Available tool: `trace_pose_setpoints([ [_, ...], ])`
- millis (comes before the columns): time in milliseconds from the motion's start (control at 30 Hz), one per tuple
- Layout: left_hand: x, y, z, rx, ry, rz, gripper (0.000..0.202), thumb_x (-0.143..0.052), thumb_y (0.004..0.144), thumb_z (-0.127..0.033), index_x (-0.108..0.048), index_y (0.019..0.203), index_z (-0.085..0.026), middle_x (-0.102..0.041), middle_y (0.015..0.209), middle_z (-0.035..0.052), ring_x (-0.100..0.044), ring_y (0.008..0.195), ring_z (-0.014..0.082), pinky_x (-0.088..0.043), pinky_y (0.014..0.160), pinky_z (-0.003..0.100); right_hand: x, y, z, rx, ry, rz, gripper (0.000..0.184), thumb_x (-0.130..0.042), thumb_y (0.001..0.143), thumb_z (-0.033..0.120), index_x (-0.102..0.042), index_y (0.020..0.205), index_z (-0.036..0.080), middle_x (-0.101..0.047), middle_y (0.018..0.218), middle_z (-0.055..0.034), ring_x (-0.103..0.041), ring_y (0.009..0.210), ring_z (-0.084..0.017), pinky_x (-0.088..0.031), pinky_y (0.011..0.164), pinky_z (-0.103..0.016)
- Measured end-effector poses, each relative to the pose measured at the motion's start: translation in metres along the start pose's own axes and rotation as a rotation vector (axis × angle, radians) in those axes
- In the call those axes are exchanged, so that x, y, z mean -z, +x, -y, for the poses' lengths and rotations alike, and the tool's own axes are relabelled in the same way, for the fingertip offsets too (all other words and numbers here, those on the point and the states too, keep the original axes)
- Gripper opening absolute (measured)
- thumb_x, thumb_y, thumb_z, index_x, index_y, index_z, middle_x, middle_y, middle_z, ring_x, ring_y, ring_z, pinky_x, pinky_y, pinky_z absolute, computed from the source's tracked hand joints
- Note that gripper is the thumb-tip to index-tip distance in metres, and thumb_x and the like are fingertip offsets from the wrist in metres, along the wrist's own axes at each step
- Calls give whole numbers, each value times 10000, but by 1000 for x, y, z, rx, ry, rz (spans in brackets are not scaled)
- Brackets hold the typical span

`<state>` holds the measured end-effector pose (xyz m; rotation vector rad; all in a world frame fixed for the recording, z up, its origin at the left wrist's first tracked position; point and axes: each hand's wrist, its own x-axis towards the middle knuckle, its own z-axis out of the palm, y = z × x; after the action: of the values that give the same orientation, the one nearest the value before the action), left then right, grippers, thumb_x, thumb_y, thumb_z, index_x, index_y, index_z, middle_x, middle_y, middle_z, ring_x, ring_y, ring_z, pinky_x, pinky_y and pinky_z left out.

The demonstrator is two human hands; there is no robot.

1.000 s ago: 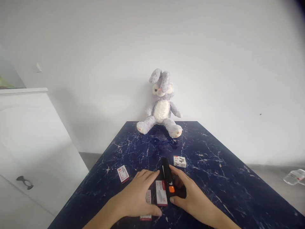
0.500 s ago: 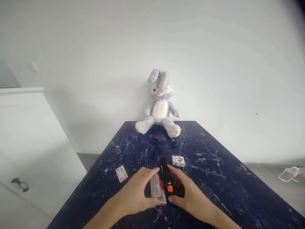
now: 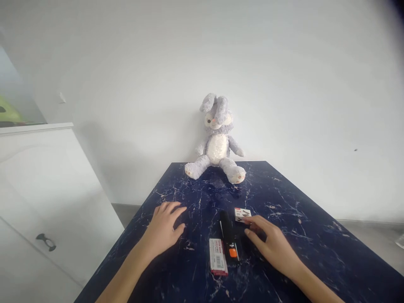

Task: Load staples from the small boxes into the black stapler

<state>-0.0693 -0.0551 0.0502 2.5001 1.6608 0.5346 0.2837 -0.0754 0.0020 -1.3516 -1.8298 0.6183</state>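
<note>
A black stapler with an orange button (image 3: 227, 233) lies on the dark blue marbled table (image 3: 290, 210). Just left of it rests a red-and-white staple box (image 3: 218, 262). A small white box (image 3: 242, 213) sits beyond the stapler's far end. My right hand (image 3: 269, 246) lies to the right of the stapler with its fingers stretched out, the fingertips close to the small white box and the stapler's side. Over on the left, my left hand (image 3: 164, 226) rests on the table with fingers spread and nothing visible in it. It may cover a small box, which I cannot see.
A grey plush rabbit (image 3: 217, 143) sits at the table's far edge against the white wall. A white cabinet (image 3: 38, 176) with a dark handle (image 3: 46, 241) stands close to the table's left side. Grey floor shows to the right.
My left hand let go of the staple box, which now lies flat by the stapler, and moved away to the left. My right hand left the stapler's near end and reached forward.
</note>
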Motion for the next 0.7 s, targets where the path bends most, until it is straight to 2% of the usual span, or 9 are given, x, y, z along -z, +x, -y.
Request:
trace_pose_setpoints([
  [100, 6, -3, 23, 127, 63, 182, 520, -618, 817, -516, -618, 1287, -293, -558, 1319, 110, -485, 1228, 378, -392, 1016, 532, 1, 8, -15, -12, -176, -178, 379, -477, 948, 460, -581, 1269, 287, -584, 1307, -81, -589, 1100, -297, -528, 907, -455],
  [200, 8, -4, 21, 144, 3, 263, 487, -640, 780, -482, -652, 1211, -255, -614, 1135, 94, -597, 1053, 312, -474, 884, 398, -1, 11, -26, -11, -289, -155, 497, -495, 928, 433, -470, 1408, 310, -416, 1501, -47, -453, 1314, -316, -455, 1049, -499],
  [267, 8, -3, 7, 114, -90, 228, 487, -645, 788, -470, -628, 1229, -266, -606, 1156, 79, -599, 1062, 288, -479, 884, 367, -3, 11, -30, -3, -343, -100, 544, -507, 916, 401, -431, 1447, 307, -376, 1534, -33, -383, 1375, -308, -392, 1112, -514],
  [333, 6, -3, -13, 79, -213, 190, 542, -656, 800, -485, -566, 1302, -302, -572, 1261, 74, -560, 1153, 292, -465, 947, 381, -5, 11, -30, 8, -361, -52, 545, -513, 909, 371, -439, 1444, 297, -403, 1517, -33, -384, 1373, -295, -366, 1130, -509],
  [400, 2, -5, -34, 37, -333, 184, 600, -673, 805, -492, -503, 1361, -342, -544, 1318, 66, -525, 1209, 294, -448, 997, 407, -4, 10, -27, 18, -348, -30, 518, -510, 908, 355, -469, 1420, 288, -454, 1475, -40, -422, 1338, -287, -383, 1113, -494],
  [500, -9, -10, -60, -14, -454, 223, 681, -713, 787, -479, -454, 1406, -364, -548, 1304, 72, -537, 1182, 291, -466, 994, 423, -2, 10, -22, 8, -319, -13, 473, -501, 911, 353, -509, 1379, 279, -546, 1365, -61, -493, 1248, -290, -433, 1046, -483],
  [600, -19, -15, -75, -67, -519, 289, 705, -723, 788, -491, -450, 1427, -368, -530, 1347, 72, -515, 1218, 295, -445, 1040, 445, -1, 9, -19, 6, -297, 6, 424, -501, 912, 342, -552, 1328, 275, -602, 1264, -69, -531, 1181, -290, -451, 1006, -470],
  [700, -23, -17, -76, -117, -542, 376, 845, -779, 727, -521, -396, 1468, -385, -430, 1479, 59, -397, 1350, 328, -365, 1125, 498, -2, 8, -18, 18, -273, 18, 385, -508, 909, 319, -574, 1286, 279, -638, 1184, -62, -564, 1124, -273, -469, 977, -448],
])
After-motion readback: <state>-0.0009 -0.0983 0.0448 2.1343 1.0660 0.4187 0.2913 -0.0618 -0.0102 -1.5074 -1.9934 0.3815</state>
